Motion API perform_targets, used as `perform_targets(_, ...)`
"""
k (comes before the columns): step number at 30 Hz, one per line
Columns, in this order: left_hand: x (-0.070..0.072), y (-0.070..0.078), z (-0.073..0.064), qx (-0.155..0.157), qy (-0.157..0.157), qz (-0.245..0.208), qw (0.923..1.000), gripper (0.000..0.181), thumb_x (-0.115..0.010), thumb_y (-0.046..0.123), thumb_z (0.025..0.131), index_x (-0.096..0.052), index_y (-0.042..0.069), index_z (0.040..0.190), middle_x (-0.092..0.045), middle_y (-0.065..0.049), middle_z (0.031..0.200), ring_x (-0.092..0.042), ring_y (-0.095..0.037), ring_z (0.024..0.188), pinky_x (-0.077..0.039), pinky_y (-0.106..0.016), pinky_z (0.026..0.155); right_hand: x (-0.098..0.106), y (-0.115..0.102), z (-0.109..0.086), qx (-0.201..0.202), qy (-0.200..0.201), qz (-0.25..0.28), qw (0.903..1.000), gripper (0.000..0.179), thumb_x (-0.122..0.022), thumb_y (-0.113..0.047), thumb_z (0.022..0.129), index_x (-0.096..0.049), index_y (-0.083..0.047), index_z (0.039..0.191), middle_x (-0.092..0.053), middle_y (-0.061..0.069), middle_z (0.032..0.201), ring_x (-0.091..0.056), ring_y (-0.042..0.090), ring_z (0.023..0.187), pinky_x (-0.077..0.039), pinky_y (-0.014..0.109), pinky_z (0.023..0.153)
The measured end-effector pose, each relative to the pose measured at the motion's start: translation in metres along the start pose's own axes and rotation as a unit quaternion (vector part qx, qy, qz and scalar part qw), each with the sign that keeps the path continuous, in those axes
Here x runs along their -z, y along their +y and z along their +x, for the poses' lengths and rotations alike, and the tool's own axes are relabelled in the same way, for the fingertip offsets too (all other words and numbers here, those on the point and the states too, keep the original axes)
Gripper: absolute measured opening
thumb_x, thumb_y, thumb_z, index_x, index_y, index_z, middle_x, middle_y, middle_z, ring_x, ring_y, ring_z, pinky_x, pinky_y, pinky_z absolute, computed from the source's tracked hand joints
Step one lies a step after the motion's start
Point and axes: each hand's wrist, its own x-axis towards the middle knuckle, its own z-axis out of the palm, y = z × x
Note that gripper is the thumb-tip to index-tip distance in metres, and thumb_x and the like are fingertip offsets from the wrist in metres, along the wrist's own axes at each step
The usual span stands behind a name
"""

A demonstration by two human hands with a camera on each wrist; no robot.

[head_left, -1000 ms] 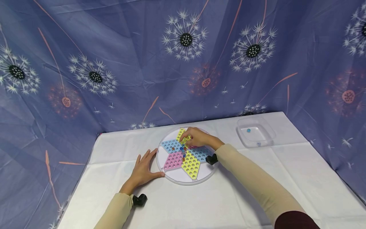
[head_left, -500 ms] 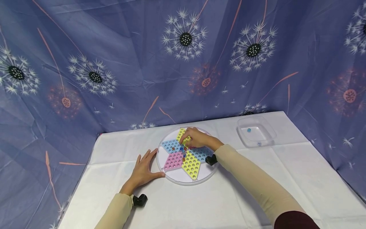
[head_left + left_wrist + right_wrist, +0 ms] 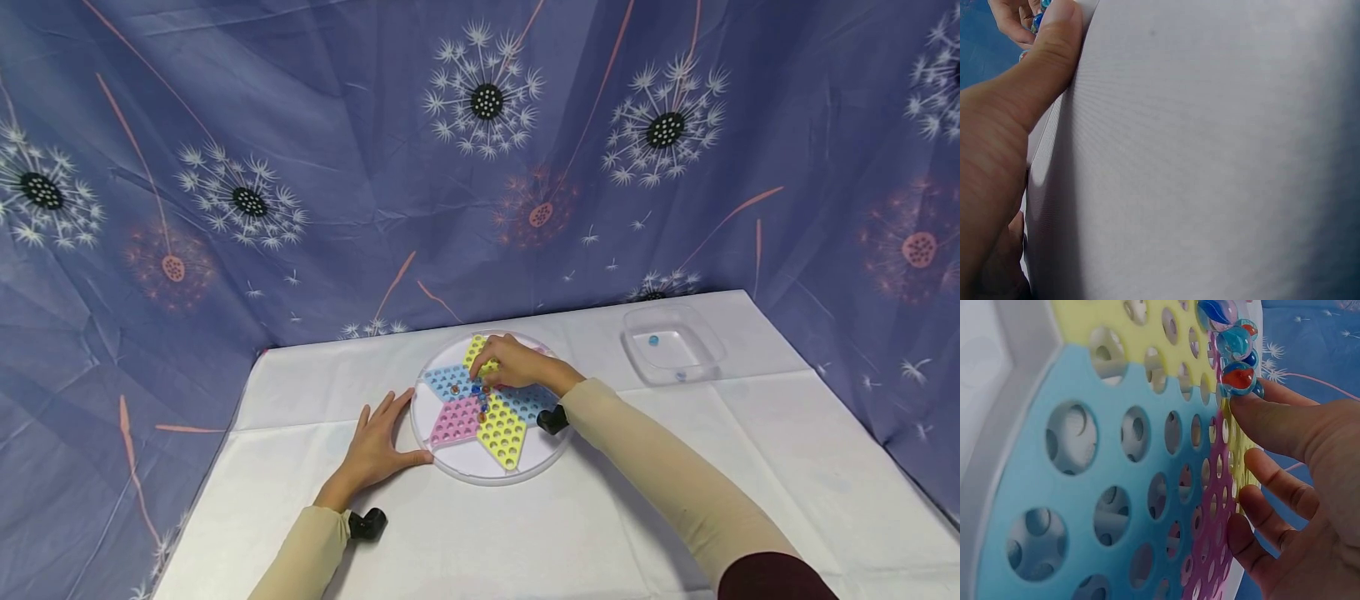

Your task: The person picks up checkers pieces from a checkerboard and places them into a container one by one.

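A round white Chinese checkers board (image 3: 427, 421) with a yellow, blue and pink star of holes lies on the table. My left hand (image 3: 375, 446) is spread at its left side, thumb and fingertips along the rim. Over the far middle of the board is my right hand (image 3: 516, 361), its thumb and index finger pinching a red and blue marble (image 3: 1239, 377) in the right wrist view. Several glass marbles (image 3: 1234, 342) cluster right beside it at the star's centre. One orange marble (image 3: 455, 390) sits apart in the blue point. My right hand covers part of the far points.
A clear plastic container (image 3: 632, 365) stands at the back right, with a blue marble (image 3: 653, 340) and a paler one (image 3: 681, 376) in it. White cloth (image 3: 540, 542) covers the table. A blue dandelion-print curtain (image 3: 337, 167) hangs behind.
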Motion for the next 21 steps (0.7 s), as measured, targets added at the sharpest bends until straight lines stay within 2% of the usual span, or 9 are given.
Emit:
perform_targets(7,0.0007,0.0005,-0.0003,0.002,-0.001,-0.001,1.0,0.118,-0.077,0.071,0.062,-0.028,0.02,0.155,-0.031,-0.011,0.157,-0.02,-0.031,0.147,-0.002,-0.058,0.118,0.0,-0.001,0.0002,0.003,-0.002,0.0,1.0,0.017,-0.073,-0.011,0.088,-0.078,-0.019,0.101,-0.069,-0.005,0.104,-0.05,0.017,0.103,-0.029,0.043,0.1)
perform_targets(16,0.0009,0.0006,-0.0003,0.0,0.002,-0.002,1.0,0.117,-0.077,0.071,0.062,-0.028,0.02,0.155,-0.032,-0.012,0.157,-0.02,-0.032,0.147,-0.002,-0.058,0.118,0.0022,-0.001,-0.0005,-0.013,0.001,0.002,0.9999,0.017,-0.073,-0.01,0.087,-0.077,-0.018,0.102,-0.066,-0.004,0.105,-0.051,0.02,0.103,-0.032,0.044,0.101)
perform_targets(18,0.0009,0.0004,-0.0006,0.001,0.0,-0.002,1.0,0.117,-0.077,0.071,0.063,-0.027,0.02,0.156,-0.031,-0.012,0.157,-0.02,-0.032,0.147,-0.002,-0.058,0.118,0.0034,-0.0008,-0.0014,-0.015,0.001,0.006,0.9999,0.017,-0.073,-0.011,0.088,-0.076,-0.016,0.103,-0.065,-0.002,0.106,-0.052,0.023,0.104,-0.033,0.043,0.1)
perform_targets(21,0.0008,0.0004,-0.0013,0.002,-0.002,-0.001,1.0,0.117,-0.077,0.071,0.063,-0.027,0.02,0.156,-0.032,-0.012,0.157,-0.02,-0.032,0.147,-0.002,-0.058,0.118,0.005,0.0,-0.0033,-0.014,0.007,0.009,0.9998,0.017,-0.073,-0.013,0.088,-0.075,-0.015,0.105,-0.064,0.002,0.107,-0.053,0.027,0.1,-0.04,0.041,0.092)
